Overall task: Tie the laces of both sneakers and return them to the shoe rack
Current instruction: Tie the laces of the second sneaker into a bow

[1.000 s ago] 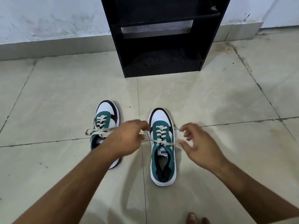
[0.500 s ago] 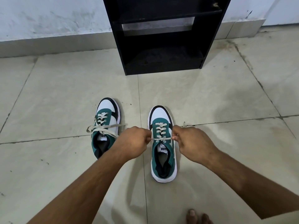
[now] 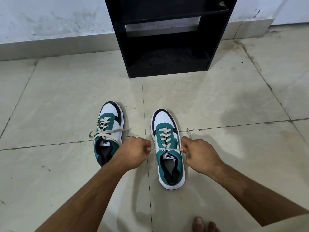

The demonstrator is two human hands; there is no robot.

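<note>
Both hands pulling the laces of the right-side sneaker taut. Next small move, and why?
Probably cross the two ends into a first knot. The left hand and right hand each pinch an end of the cream lace, stretched flat across the teal-and-white sneaker, with no crossing or loop yet. The other teal-and-white sneaker shows loose lace ends.

Home entryway or hall — tiled floor (image 3: 66, 101), scuffed white wall (image 3: 50, 19), black shoe rack (image 3: 167, 39), bare toes (image 3: 199, 223).
</note>
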